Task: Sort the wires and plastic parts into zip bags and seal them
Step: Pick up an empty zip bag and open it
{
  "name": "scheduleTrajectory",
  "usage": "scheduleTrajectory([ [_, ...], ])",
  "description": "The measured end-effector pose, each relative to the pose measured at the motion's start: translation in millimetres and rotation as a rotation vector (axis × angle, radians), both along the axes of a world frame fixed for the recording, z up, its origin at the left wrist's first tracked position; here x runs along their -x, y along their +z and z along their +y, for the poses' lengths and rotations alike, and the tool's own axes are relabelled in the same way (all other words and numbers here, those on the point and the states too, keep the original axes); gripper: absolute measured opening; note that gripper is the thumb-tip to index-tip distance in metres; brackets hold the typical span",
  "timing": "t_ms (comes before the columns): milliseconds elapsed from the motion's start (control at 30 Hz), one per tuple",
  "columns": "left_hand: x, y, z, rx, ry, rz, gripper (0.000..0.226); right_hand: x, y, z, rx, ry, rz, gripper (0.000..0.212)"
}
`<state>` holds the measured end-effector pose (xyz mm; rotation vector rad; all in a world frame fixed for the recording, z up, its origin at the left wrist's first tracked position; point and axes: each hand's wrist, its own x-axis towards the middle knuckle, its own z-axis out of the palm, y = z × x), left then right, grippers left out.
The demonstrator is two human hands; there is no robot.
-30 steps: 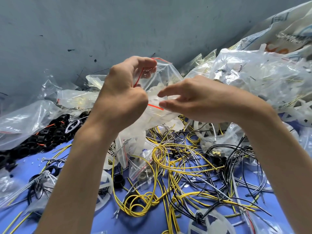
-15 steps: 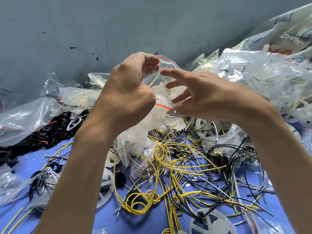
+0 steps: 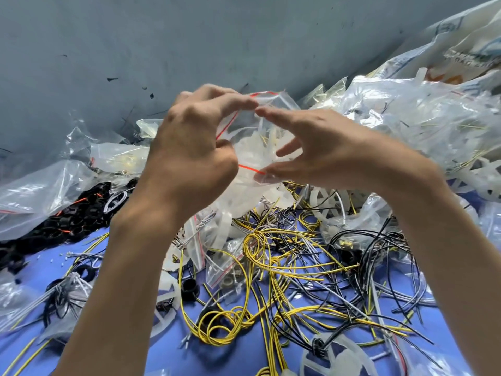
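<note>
Judging from how things lie, the sorting is well under way but far from finished. One zip bag (image 3: 260,147), filled with pale plastic parts, is held up at the centre of the view, its red-lined mouth not yet pressed shut. The left hand (image 3: 189,156) is closed on the bag's left edge, thumb and fingers pinching the film. The right hand (image 3: 320,150) is spread wide, with only the thumb and a lower finger nipping the bag's corner at about 5 o'clock from the bag's middle; the other fingers stand clear. Filled bags (image 3: 423,126) are heaped toward 2 o'clock, and a bag of black parts (image 3: 67,213) lies at 9 o'clock; whether these are sealed cannot be told. On the blue table (image 3: 238,356), toward 6 o'clock, a loose tangle of yellow wires (image 3: 260,248) and black wires (image 3: 379,256) remains, along with white plastic wheels (image 3: 344,359). Sealing of the held bag is judged to be the step in hand.
</note>
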<state>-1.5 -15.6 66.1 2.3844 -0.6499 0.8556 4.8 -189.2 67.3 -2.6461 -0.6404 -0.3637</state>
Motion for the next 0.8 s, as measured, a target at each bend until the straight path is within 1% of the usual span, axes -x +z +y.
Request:
scheduleTrajectory([
  [67,-2,1,3,-0.007,0.012,0.060,0.062,0,1,-1,-0.015,-0.003,-0.051,0.090],
  [200,-6,-3,3,-0.113,0.129,0.276,0.066,0,-1,1,0.001,0.024,-0.079,0.092],
  [267,-6,-4,2,-0.109,0.186,0.328,0.072,0,-2,2,0.016,0.045,-0.074,0.091],
  [300,-6,-4,2,-0.086,0.212,0.326,0.072,-1,-3,3,0.022,0.055,-0.066,0.093],
  [367,-4,-2,2,-0.022,0.247,0.273,0.065,-3,-6,5,0.052,0.085,-0.045,0.095],
  [400,-3,-1,2,0.014,0.252,0.228,0.057,-3,-8,7,0.079,0.108,-0.030,0.093],
  [467,2,2,1,0.073,0.251,0.110,0.040,-3,-12,12,0.130,0.168,0.002,0.084],
  [500,4,4,1,0.087,0.258,0.045,0.037,-2,-13,15,0.141,0.199,0.014,0.079],
  [567,10,9,2,0.091,0.286,-0.082,0.042,1,-12,19,0.107,0.258,0.028,0.072],
  [667,18,16,1,0.079,0.318,-0.214,0.052,4,-7,20,-0.036,0.321,0.032,0.065],
  [733,20,19,2,0.061,0.315,-0.244,0.055,4,-4,18,-0.078,0.318,0.051,0.062],
  [800,17,17,5,0.004,0.303,-0.196,0.056,4,-3,14,-0.046,0.285,0.068,0.060],
])
